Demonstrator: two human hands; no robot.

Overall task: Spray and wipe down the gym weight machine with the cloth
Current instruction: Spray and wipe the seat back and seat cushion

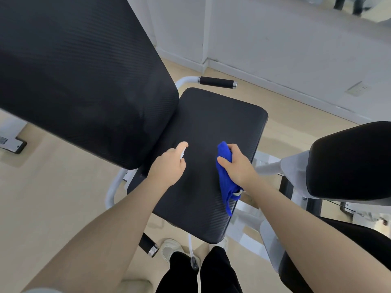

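The weight machine's black seat pad [207, 127] lies below me, with its large black back pad [80, 72] rising to the left. My left hand [169, 168] grips a small white spray bottle [183, 152] over the seat's left part; only the bottle's top shows past my fingers. My right hand [237, 166] grips a bunched blue cloth [226, 178] above the seat's right side. The cloth's tail hangs down toward the seat's right edge.
A black-grip handle [218, 82] sticks out beyond the seat's far edge, another [148, 245] near its front left corner. A second black pad [351, 159] on a white frame stands at the right. My legs and shoes [171, 248] are at the seat's near end. White walls lie behind.
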